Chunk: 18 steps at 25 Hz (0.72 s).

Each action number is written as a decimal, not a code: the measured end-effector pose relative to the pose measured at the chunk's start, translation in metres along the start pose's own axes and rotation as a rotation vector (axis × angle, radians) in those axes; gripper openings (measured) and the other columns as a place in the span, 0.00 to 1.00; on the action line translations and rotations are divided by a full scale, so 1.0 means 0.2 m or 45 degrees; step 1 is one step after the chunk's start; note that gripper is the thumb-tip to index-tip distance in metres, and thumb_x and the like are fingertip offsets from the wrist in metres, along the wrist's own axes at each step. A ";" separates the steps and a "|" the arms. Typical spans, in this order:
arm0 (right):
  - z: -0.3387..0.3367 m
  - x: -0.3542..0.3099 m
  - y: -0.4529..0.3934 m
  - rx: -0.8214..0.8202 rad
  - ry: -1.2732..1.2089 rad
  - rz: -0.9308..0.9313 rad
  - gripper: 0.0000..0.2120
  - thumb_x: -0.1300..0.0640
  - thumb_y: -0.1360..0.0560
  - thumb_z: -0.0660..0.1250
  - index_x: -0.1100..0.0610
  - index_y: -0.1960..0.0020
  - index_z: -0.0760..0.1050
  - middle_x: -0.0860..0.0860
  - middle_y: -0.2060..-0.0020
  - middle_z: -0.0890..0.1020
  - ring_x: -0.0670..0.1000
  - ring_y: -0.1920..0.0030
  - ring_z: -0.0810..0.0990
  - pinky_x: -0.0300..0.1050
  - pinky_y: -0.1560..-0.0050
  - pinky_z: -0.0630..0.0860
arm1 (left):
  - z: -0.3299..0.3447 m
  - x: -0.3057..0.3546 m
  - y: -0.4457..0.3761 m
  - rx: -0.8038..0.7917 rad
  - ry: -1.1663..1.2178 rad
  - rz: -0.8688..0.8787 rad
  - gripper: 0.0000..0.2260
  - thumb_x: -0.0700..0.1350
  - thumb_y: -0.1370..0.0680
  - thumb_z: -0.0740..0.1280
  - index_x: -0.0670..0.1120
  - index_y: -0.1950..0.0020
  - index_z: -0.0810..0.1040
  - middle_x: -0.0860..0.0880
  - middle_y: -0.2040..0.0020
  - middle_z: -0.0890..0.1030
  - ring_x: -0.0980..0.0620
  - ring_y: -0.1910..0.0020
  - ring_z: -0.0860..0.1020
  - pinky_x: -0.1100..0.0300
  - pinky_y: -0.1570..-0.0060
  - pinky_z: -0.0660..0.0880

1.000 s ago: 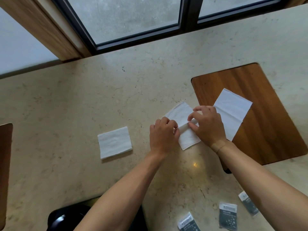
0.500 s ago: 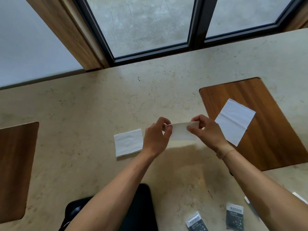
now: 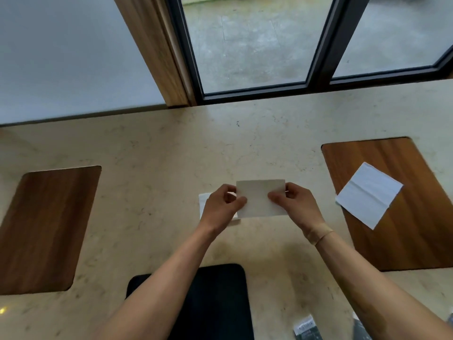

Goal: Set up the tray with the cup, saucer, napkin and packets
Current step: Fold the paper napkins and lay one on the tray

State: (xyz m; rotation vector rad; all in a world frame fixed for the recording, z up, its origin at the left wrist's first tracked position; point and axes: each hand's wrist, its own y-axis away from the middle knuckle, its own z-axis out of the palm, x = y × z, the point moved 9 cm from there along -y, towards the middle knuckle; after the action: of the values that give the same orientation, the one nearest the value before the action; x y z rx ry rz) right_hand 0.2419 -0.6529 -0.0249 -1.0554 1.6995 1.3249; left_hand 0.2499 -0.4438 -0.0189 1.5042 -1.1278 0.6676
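White folded napkin (image 3: 261,198) hangs long axis left-right, pinched between left hand (image 3: 221,207) and right hand (image 3: 297,204); wooden tray (image 3: 392,241) lies right, nearer the right hand.

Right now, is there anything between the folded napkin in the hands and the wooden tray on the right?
Nothing visible blocks the way. The folded napkin is held above bare counter, pinched by the left hand and right hand. The wooden tray already carries another napkin, with bare wood around it.

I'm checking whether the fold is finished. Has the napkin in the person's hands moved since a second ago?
Yes. The napkin, then pressed on the counter touching the wooden board, is now held up, left of the board.
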 end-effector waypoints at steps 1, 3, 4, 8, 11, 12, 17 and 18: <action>0.04 -0.01 0.00 -0.002 0.016 -0.004 0.07 0.54 0.29 0.73 0.53 0.52 0.81 0.48 0.57 0.85 0.50 0.55 0.83 0.47 0.52 0.79 | -0.04 -0.02 0.01 0.018 -0.005 0.005 0.05 0.44 0.24 0.70 0.46 0.50 0.79 0.43 0.55 0.83 0.51 0.58 0.80 0.63 0.60 0.75; 0.11 -0.03 -0.01 -0.016 0.056 -0.018 0.05 0.53 0.29 0.73 0.52 0.54 0.81 0.48 0.59 0.85 0.49 0.57 0.83 0.44 0.56 0.77 | -0.13 -0.05 0.01 0.063 -0.024 0.019 0.03 0.44 0.25 0.71 0.45 0.54 0.80 0.45 0.58 0.84 0.50 0.59 0.81 0.55 0.54 0.76; 0.15 -0.04 -0.02 -0.026 0.074 -0.023 0.05 0.53 0.29 0.73 0.52 0.55 0.81 0.48 0.60 0.85 0.48 0.58 0.83 0.44 0.57 0.77 | -0.17 -0.07 0.01 0.089 -0.034 0.016 0.03 0.44 0.25 0.71 0.46 0.55 0.81 0.46 0.59 0.84 0.51 0.60 0.81 0.54 0.54 0.76; 0.29 -0.05 -0.05 -0.049 0.140 -0.007 0.03 0.52 0.29 0.72 0.50 0.56 0.81 0.47 0.62 0.85 0.47 0.59 0.83 0.45 0.56 0.77 | -0.33 -0.17 -0.02 0.177 -0.041 -0.030 0.02 0.45 0.25 0.70 0.47 0.56 0.81 0.48 0.60 0.84 0.49 0.59 0.82 0.52 0.53 0.77; 0.38 -0.03 -0.07 -0.028 0.243 -0.004 0.03 0.51 0.29 0.72 0.49 0.57 0.81 0.46 0.63 0.85 0.47 0.59 0.83 0.45 0.56 0.77 | -0.40 -0.23 -0.05 0.194 -0.093 -0.048 0.03 0.46 0.25 0.71 0.47 0.56 0.81 0.47 0.60 0.84 0.46 0.57 0.81 0.51 0.54 0.77; 0.40 -0.02 -0.08 -0.016 0.288 -0.009 0.03 0.50 0.29 0.71 0.49 0.58 0.81 0.46 0.63 0.85 0.46 0.59 0.82 0.45 0.56 0.76 | -0.41 -0.25 -0.06 0.202 -0.115 -0.053 0.03 0.46 0.25 0.71 0.47 0.56 0.81 0.48 0.60 0.84 0.47 0.58 0.81 0.52 0.55 0.77; 0.49 0.04 -0.12 0.007 0.563 -0.031 0.06 0.49 0.28 0.69 0.50 0.54 0.81 0.42 0.62 0.83 0.44 0.60 0.81 0.46 0.55 0.78 | -0.47 -0.36 -0.11 0.238 -0.273 -0.069 0.03 0.46 0.25 0.70 0.47 0.56 0.80 0.54 0.64 0.81 0.56 0.65 0.76 0.63 0.63 0.71; 0.50 0.06 -0.13 0.006 0.593 -0.023 0.07 0.49 0.28 0.69 0.50 0.52 0.81 0.42 0.62 0.83 0.44 0.59 0.81 0.47 0.55 0.78 | -0.48 -0.38 -0.11 0.246 -0.290 -0.078 0.03 0.46 0.25 0.70 0.47 0.55 0.81 0.55 0.63 0.81 0.57 0.65 0.76 0.64 0.64 0.71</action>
State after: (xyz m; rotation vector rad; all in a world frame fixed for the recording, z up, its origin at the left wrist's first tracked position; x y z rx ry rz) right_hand 0.2664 -0.5608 -0.0667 -1.4563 2.0155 1.1186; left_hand 0.2562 -0.3310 -0.0698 1.8083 -1.2092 0.5868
